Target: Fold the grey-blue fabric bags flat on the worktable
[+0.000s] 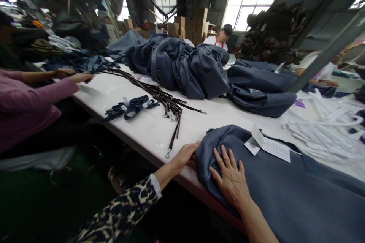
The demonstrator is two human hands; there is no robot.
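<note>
A dark blue, leather-like bag lies along the near edge of the table, its far end running out of view at lower right. My right hand rests flat on its upper side with the fingers spread. At the bag's left end, my left hand grips the edge; the thumb shows against it, while the other fingers are mostly hidden at the bag's underside. White paper tags lie on top of the bag, beside a dark strap or handle.
Brown straps with metal clips and bundled blue straps lie left of the bag. A heap of blue bags stands behind, and white strips lie at right. A co-worker's pink sleeve reaches in from the left.
</note>
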